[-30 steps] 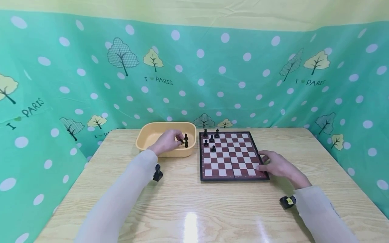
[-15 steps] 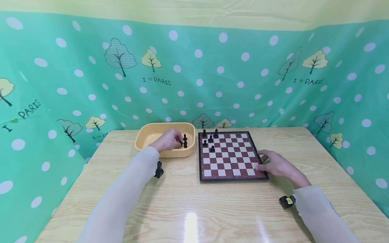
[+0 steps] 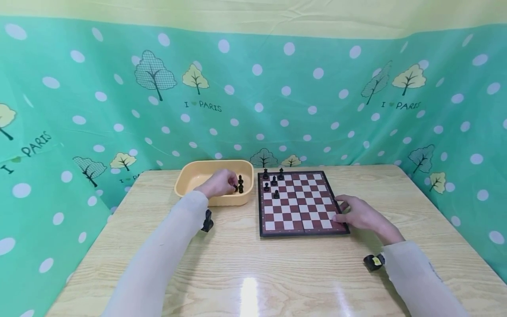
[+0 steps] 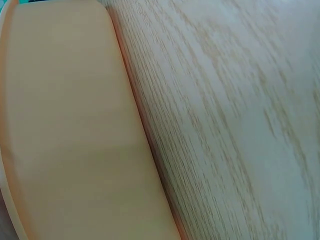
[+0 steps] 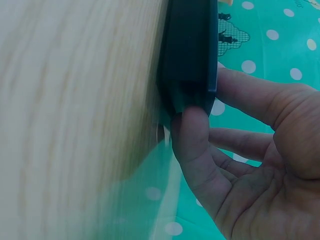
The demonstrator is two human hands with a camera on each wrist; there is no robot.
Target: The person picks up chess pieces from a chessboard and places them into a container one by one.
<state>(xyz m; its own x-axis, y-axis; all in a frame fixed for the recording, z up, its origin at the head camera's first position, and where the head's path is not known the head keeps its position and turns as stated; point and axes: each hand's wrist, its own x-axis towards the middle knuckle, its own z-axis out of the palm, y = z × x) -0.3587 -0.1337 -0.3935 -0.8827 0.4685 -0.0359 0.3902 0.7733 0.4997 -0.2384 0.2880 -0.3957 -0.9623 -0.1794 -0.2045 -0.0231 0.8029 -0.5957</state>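
At the left of the table (image 3: pixel 237 264), the left sleeve (image 3: pixel 158 246) slants up from the near side, bringing the left hand (image 3: pixel 217 182) over the bin (image 3: pixel 225 201)'s near rim. Its fingers curl down beside a dark piece (image 3: pixel 236 188); whether they pinch it, I cannot tell. Just right of it, black pieces (image 3: pixel 240 188) stand near the bin's right wall. Each piece looks light, hard and perhaps slick, best taken between thumb and finger just below the head, since neighbours crowd the base. The bin seems thin, fairly stiff plastic.

Right of the bin, just apart, lies the board (image 3: pixel 291 209), flat, with five pieces (image 3: pixel 274 181) upright near its far left corner. It looks rigid and fairly light, so a knock could topple them; its frame gives a sure hold. There, by the near right corner, the right hand (image 3: pixel 358 213) pinches the edge, thumb on top, a fingertip against the side, its forearm angled in from the lower right.
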